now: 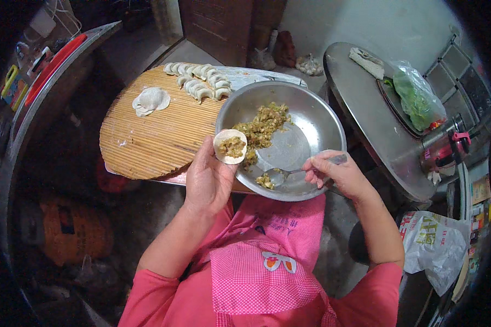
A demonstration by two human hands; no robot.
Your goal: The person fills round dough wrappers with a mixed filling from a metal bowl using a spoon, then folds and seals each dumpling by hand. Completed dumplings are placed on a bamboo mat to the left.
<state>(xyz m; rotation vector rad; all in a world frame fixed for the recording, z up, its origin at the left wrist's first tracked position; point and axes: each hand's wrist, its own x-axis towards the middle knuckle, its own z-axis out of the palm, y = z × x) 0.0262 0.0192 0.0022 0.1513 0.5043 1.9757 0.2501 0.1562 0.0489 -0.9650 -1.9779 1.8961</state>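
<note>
On the fingers of my left hand [210,180] rests a round dumpling wrapper [218,157], held at the left rim of a wide metal basin [323,122]. A mound of chopped filling [232,147] sits in the middle of the wrapper. My right hand [333,168] grips the handle of a metal spoon [296,171] over the basin's near side. The spoon's bowl is low in the basin, beside a small clump of filling [264,181]. More chopped filling [266,124] is heaped along the basin's left and far side.
Left of the basin lies a ridged wooden board [147,143], with stacked wrappers [151,100] and rows of folded dumplings [204,81]. A metal-topped table [360,98] at right holds bagged leafy greens [413,98] and a pink-handled jar [442,153]. A plastic bag [433,249] hangs lower right.
</note>
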